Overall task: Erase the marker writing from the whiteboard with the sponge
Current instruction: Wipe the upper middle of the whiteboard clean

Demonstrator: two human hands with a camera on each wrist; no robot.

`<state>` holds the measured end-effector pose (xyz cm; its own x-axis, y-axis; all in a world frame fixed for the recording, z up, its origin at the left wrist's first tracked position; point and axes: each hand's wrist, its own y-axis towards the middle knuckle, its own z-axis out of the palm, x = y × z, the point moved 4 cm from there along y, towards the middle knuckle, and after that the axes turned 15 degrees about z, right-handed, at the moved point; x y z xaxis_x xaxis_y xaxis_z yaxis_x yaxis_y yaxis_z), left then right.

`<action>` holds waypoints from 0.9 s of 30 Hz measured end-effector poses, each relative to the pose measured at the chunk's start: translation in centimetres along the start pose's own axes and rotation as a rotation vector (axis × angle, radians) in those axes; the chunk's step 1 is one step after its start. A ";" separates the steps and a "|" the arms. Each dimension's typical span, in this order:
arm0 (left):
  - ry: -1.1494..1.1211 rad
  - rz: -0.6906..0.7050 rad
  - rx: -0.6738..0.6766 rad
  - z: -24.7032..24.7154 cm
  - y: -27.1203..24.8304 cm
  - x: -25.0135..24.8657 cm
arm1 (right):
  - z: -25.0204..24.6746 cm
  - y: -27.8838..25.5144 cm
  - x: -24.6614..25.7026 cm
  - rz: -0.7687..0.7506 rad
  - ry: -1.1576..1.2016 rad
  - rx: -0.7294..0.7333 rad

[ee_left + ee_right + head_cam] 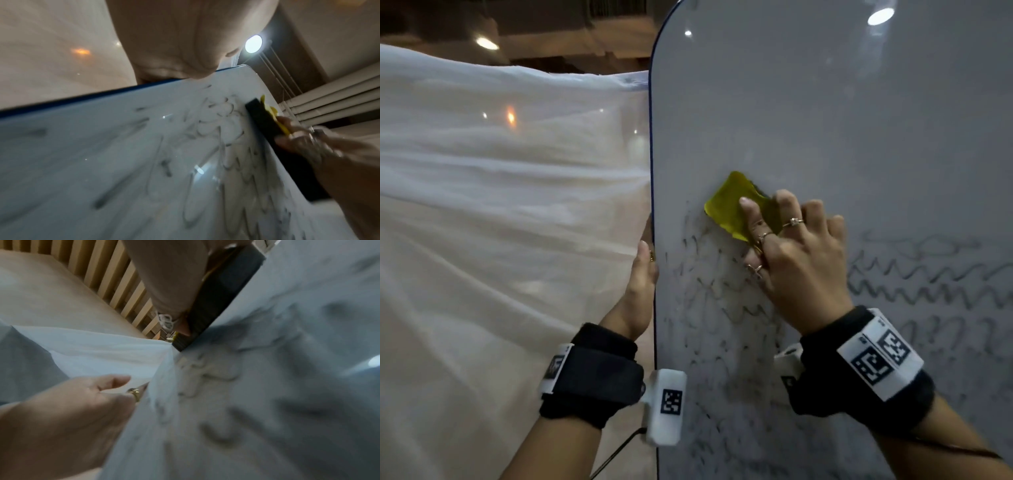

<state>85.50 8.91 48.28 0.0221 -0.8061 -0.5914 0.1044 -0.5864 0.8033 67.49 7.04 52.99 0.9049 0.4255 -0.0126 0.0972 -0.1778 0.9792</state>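
The whiteboard [791, 102] stands upright with a blue rim. Black wavy marker writing [928, 281] runs across its lower right; smeared, half-wiped writing [709, 308] covers its lower left. My right hand [774, 233], with several rings, holds the yellow sponge [726, 202] flat against the board just above the smears. The left wrist view shows the sponge [265, 120] dark side on the board, with fingers [292, 142] curled round its edge. My left hand [647, 250] grips the board's left edge, thumb at the front and fingers hidden behind.
A white sheet [500, 222] hangs left of and behind the board. A ceiling lamp [253, 43] and pipes [339, 100] show overhead in the left wrist view. Wooden slats [115, 272] rise behind the board in the right wrist view.
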 end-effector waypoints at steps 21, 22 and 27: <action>0.013 -0.022 -0.040 0.3 -0.1 -0.6 | 1.1 -1.2 5.9 0.025 0.010 0.073; 0.009 -0.038 -0.043 0.1 -0.1 -0.6 | 1.1 -2.2 5.7 -0.009 0.005 0.096; 0.017 -0.025 -0.052 0.2 -0.2 -0.8 | -0.7 -4.2 1.1 -0.097 -0.018 0.127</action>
<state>85.25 9.67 48.64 0.0355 -0.7898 -0.6123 0.1564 -0.6007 0.7840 67.79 8.83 48.99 0.8958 0.4304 -0.1110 0.2353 -0.2474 0.9399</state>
